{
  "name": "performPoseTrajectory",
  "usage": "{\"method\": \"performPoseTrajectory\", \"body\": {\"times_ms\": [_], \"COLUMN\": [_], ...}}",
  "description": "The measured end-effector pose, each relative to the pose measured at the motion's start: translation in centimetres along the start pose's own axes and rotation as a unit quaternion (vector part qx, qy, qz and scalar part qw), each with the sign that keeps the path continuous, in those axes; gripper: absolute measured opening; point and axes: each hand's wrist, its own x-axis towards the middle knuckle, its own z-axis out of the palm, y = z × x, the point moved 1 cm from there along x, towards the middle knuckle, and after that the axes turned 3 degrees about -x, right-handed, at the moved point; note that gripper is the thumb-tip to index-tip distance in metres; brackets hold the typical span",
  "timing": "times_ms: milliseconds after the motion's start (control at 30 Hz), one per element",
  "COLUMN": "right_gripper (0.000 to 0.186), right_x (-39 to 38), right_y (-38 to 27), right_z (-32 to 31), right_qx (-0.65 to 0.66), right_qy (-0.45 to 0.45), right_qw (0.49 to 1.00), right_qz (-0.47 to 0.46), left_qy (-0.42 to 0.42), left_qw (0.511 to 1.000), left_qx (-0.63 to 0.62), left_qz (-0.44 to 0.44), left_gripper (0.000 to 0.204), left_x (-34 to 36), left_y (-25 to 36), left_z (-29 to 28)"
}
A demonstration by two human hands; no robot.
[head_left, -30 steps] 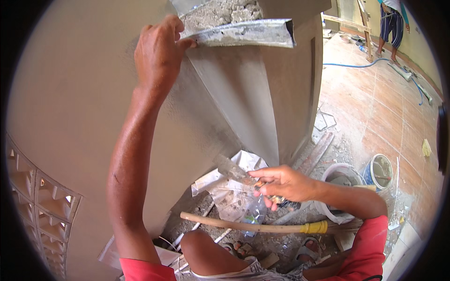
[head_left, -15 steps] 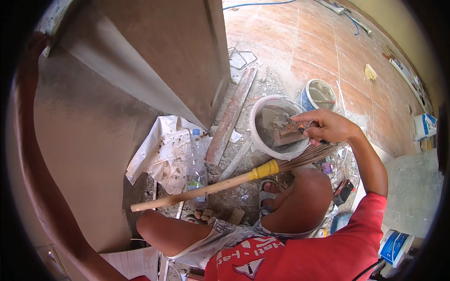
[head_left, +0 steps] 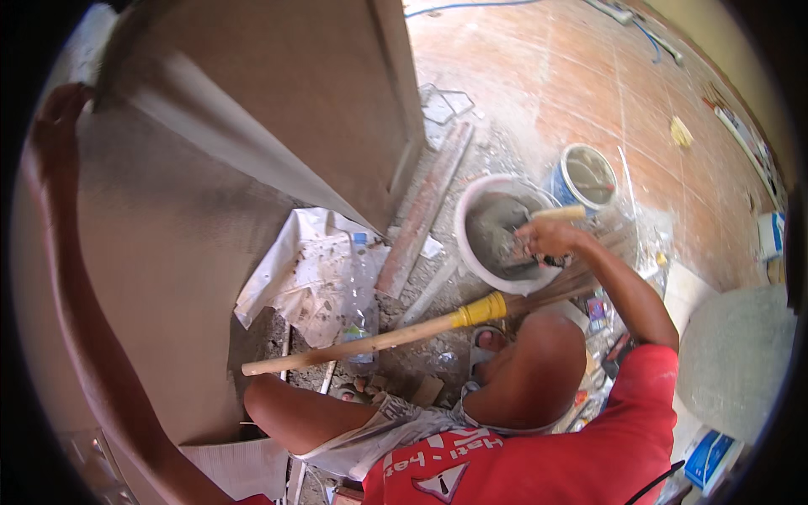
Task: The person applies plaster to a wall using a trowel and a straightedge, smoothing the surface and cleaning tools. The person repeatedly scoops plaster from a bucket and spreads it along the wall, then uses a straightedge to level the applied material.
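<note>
My right hand is closed round a trowel and reaches over a white bucket of wet grey mortar. The trowel's pale wooden handle sticks out past my hand; its blade is down in the mortar, coated and hard to make out. Far to the left, my left hand is raised against the upper edge of a smooth grey-brown plastered surface. Its fingers are dim and blurred there. Beside the bucket, a stick broom with a yellow binding lies across in front of my knees.
Behind the white bucket stands a smaller blue-and-white bucket. A brown panel rises at upper left. A wooden plank, a dirty white sack and a plastic bottle lie on the rubble-strewn floor.
My right hand has dipped lower over the bucket and turned, so the trowel's wooden handle shows and its blade is in the mortar. My left hand appears slightly lower at the edge.
</note>
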Motion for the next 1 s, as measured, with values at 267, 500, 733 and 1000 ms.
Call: {"method": "performPoseTrajectory", "body": {"times_ms": [267, 500, 733, 1000], "right_gripper": [0.039, 0.047, 0.048, 0.042], "right_x": [1.0, -6.0, -13.4, -14.0], "right_y": [1.3, -12.2, -30.8, -44.1], "right_z": [1.6, -3.2, -6.0, -7.3], "right_qx": [-0.198, -0.271, -0.33, -0.486], "right_qy": [0.088, 0.289, 0.539, 0.618], "right_qw": [0.976, 0.916, 0.663, 0.46], "right_qz": [0.025, -0.068, -0.401, -0.413], "left_qy": [0.129, 0.194, 0.199, 0.181], "left_qw": [0.983, 0.953, 0.937, 0.917], "left_qx": [-0.13, -0.234, -0.286, -0.348], "left_qz": [-0.002, 0.003, -0.013, -0.066], "left_gripper": [0.011, 0.014, 0.024, 0.037], "left_x": [-3.9, -5.1, -6.6, -6.9], "left_y": [7.5, 7.5, 8.4, 9.5], "left_z": [-1.0, -0.1, 1.0, 0.6]}}
